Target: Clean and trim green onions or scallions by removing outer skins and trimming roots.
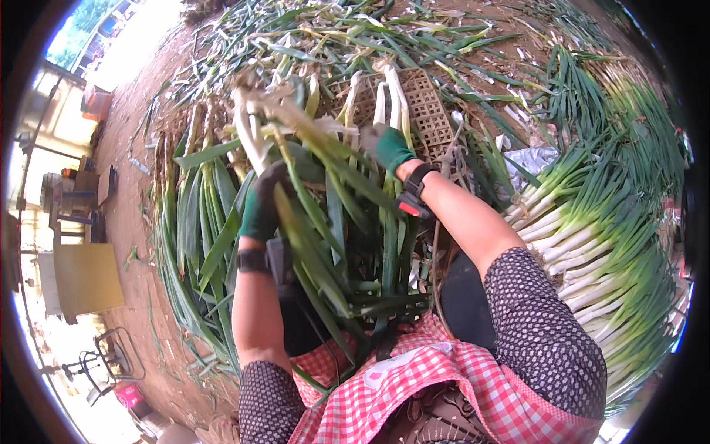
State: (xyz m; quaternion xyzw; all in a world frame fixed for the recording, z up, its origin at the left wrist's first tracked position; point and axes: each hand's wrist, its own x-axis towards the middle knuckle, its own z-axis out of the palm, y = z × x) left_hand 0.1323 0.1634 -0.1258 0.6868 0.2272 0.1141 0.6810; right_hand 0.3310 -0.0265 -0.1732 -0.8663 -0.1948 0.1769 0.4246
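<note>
My left hand (263, 201), in a green and dark glove, is closed around a green onion (249, 137), its white root end pointing up and away from me. Blurred, yellowish leaves (314, 132) cross just beside it. Farther right, my right hand (387, 146), gloved alike, wraps around the white stalks of other green onions (397, 92); its fingertips are partly hidden. Long green leaves (333, 259) hang between my forearms toward my lap. Left of my left hand lies a heap of untrimmed green onions (211, 214) with brownish roots.
A brown lattice crate (431, 111) stands beyond my right hand. Stripped leaves (310, 33) litter the far ground. Cleaned green onions (584, 251) lie in rows at my right, near a silvery sheet (531, 164). A yellowish panel (87, 279) and a metal frame (111, 362) stand far left.
</note>
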